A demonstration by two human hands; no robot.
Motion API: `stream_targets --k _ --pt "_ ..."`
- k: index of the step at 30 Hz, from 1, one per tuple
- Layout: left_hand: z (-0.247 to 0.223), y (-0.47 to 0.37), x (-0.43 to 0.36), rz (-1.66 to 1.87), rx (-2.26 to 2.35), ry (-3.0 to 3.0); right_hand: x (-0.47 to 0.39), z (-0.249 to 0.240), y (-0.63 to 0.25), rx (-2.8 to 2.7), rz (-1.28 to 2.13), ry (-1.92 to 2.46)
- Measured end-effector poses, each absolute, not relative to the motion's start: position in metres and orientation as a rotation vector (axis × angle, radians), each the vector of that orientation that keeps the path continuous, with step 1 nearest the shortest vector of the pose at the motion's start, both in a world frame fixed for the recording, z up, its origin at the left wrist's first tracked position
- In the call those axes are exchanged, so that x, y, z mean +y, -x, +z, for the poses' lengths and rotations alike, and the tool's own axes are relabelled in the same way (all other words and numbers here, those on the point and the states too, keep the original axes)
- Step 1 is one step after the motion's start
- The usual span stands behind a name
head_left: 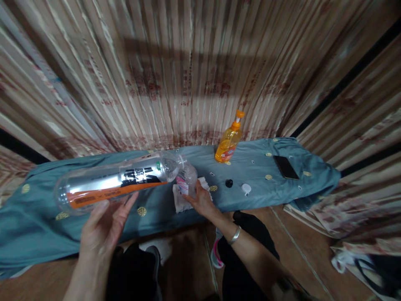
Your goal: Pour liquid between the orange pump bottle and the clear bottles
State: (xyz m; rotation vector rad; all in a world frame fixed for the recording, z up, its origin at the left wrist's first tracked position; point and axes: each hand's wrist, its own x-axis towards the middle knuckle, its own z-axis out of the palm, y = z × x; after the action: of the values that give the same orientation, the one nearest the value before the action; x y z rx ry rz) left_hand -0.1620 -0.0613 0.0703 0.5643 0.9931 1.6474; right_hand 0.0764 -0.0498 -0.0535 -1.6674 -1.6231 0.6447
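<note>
A large clear bottle with a silver, black and orange label lies tilted, its neck to the right. My left hand is under it, with the thumb and fingers against its lower side. The big bottle's mouth meets the top of a small clear bottle with a pink label. My right hand grips this small bottle from the right. Under the small bottle is a folded white cloth. Whether liquid passes between the bottles cannot be made out.
An orange pump bottle stands upright at the back of the teal cloth surface. A black cap and a white lid lie right of my right hand. Farther right is a dark phone. Striped curtains hang behind.
</note>
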Motion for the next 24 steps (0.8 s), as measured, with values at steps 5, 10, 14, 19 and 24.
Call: stream_targets --k 5,10,14,19,24 --pt "0.0704 0.1638 -0.0617 1.647 1.008 -0.524 -0.0488 -0.0547 -0.0749 -1.604 0.626 1.674" --pt "0.0696 0.1622 -0.0616 1.651 0.998 -0.521 -0.0494 -0.0541 -0.0750 -1.597 0.648 1.634" --pt "0.0690 0.1626 -0.0625 1.652 1.001 -0.525 -0.0501 -0.0541 -0.0745 -1.585 0.639 1.655" --pt "0.0691 0.1638 -0.0631 1.649 0.999 -0.542 -0.0494 -0.0548 -0.0741 -1.588 0.630 1.660" --pt "0.0707 0.1625 -0.0628 1.643 0.981 -0.555 -0.0487 -0.0563 -0.0743 -1.604 0.606 1.626"
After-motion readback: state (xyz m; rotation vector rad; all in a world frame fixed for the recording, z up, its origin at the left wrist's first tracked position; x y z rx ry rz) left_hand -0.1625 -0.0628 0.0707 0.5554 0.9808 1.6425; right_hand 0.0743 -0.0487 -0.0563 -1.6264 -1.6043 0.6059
